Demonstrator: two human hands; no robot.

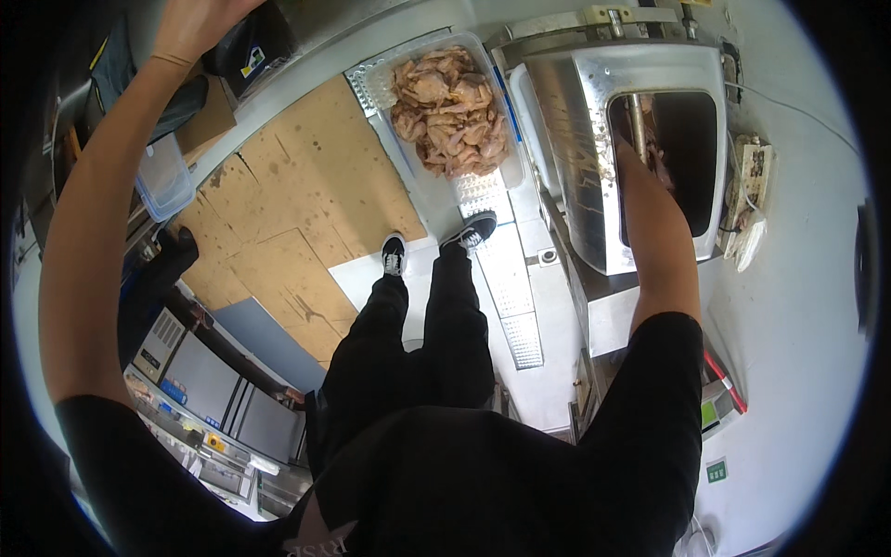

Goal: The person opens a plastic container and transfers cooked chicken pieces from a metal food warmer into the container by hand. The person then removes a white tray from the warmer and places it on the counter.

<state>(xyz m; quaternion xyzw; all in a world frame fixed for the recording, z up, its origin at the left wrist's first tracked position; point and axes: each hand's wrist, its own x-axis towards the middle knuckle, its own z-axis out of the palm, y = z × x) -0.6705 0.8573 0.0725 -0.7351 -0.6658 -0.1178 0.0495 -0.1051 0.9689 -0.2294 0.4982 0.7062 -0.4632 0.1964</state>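
Observation:
My right forearm point(658, 237) reaches through the rounded rectangular opening of a stainless-steel drum point(598, 174), which looks like a meat tumbler. The right hand is hidden inside, so what it touches cannot be seen. Within the opening a metal bar point(635, 129) and some raw meat point(656, 160) show. My left hand point(203, 26) is raised at the top left, its fingers cut off by the picture's edge. Left of the drum, a clear plastic tub point(515, 170) on the floor holds a heap of raw chicken pieces point(452, 115).
Stained cardboard point(306, 174) covers the floor left of my shoes point(393, 254). A perforated metal drain cover point(511, 271) runs along the floor. A clear lidded container point(165, 177) stands at left. A cable point(793, 104) hangs along the right wall.

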